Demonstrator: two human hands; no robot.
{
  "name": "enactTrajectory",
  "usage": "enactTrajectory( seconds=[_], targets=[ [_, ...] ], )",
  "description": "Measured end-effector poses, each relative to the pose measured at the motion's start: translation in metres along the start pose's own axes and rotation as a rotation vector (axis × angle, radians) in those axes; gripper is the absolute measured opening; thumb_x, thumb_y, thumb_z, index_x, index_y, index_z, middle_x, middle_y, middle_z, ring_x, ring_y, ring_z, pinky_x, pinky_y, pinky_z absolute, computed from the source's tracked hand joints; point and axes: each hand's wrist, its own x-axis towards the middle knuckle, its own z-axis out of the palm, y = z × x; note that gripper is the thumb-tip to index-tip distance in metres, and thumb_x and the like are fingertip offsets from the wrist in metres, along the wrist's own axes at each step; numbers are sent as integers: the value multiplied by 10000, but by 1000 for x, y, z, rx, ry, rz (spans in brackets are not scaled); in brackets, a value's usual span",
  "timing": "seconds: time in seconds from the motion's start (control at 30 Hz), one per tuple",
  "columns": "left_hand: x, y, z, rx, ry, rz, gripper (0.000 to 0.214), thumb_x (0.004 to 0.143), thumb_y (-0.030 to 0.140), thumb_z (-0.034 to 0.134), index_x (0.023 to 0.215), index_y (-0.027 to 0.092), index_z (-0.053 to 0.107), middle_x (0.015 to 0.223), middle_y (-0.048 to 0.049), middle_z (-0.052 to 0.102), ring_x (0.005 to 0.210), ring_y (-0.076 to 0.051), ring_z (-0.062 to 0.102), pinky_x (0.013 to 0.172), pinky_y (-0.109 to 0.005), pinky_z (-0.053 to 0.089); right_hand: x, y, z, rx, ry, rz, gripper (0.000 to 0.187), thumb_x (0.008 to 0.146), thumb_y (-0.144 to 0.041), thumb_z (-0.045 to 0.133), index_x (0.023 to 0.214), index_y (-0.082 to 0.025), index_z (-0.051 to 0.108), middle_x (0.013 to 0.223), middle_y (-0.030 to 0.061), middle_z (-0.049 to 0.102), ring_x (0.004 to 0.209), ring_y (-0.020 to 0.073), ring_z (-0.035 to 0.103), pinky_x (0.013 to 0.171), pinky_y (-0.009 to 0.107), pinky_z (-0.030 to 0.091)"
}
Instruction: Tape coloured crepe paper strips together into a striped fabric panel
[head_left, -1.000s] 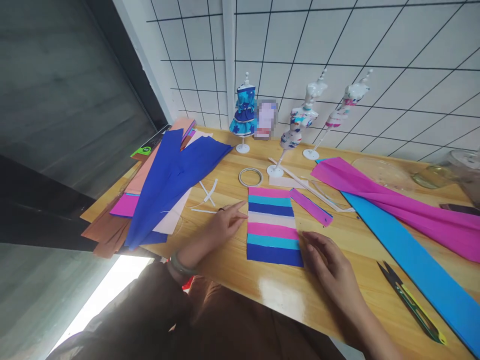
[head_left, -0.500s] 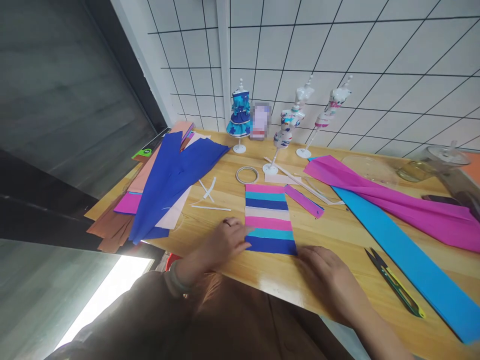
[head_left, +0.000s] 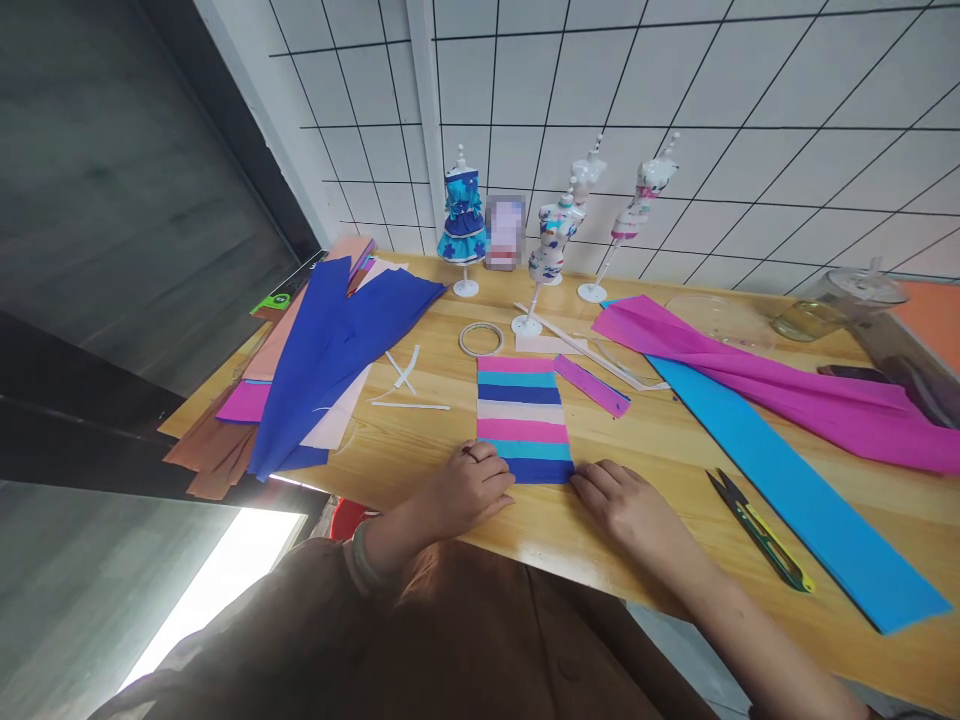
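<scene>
A sheet of striped paper or cloth (head_left: 523, 410) in pink, turquoise, dark blue and pale bands lies flat on the wooden table in front of me. My left hand (head_left: 472, 490) is at its lower left corner, fingers bent and pressed together over the edge, with the thumb just below. At the lower right corner rests my right hand (head_left: 619, 505); its fingers lie fairly flat and their tips touch the edge. A narrow magenta strip (head_left: 592, 386) is beside the sheet, and a roll of tape (head_left: 481, 339) sits behind it. To the right are yellow-green thread snips (head_left: 761, 530).
Blue crepe-like material (head_left: 330, 350) is piled at left. Magenta (head_left: 750, 385) and light blue (head_left: 795, 500) lengths cross the right side. Small dress forms (head_left: 551, 240) stand along the tiled wall, one wearing a blue dress (head_left: 462, 220). White strips (head_left: 405, 372) lie left of the sheet.
My left hand has drawn down from over the sheet to its lower left corner, its fingers more curled. My right fingertips stay by the right corner. The view has shifted slightly.
</scene>
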Motion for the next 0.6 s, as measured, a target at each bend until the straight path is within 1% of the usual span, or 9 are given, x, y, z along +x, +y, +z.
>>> enactTrajectory(
  seconds=[0.13,0.27,0.33,0.43,0.6],
  targets=[
    [9,6,2,24,2,-58,218,836,327,531,983,169,564,941,-59,582,973,-215,446,850,-365,356,7,7,-6,131,24,84,218,901,-159,390,908,-130,606,905,113,613,827,215,573,701,352,489],
    [19,6,2,87,-16,-133,150,865,250,461,903,161,576,907,-73,562,917,-210,456,814,-371,368,19,13,-20,179,39,113,249,909,-180,360,897,-147,607,896,105,621,821,198,592,713,338,493],
    [23,2,1,84,-9,-148,165,871,204,427,852,156,583,884,-76,563,903,-204,462,808,-365,373,25,17,-25,191,51,120,256,906,-183,356,898,-147,610,899,107,626,810,195,599,709,335,495],
    [30,-6,0,44,38,-156,200,877,195,411,811,150,594,841,-74,580,878,-194,480,799,-349,381,31,25,-30,261,76,148,254,902,-199,363,925,-150,611,929,105,631,819,192,609,722,331,498],
    [41,-20,-6,-66,109,-177,170,853,199,464,826,143,622,805,-69,633,820,-180,531,760,-315,399,33,40,-33,437,141,220,268,903,-221,370,1038,-174,596,1036,96,620,923,200,607,797,339,490]
  ],
)
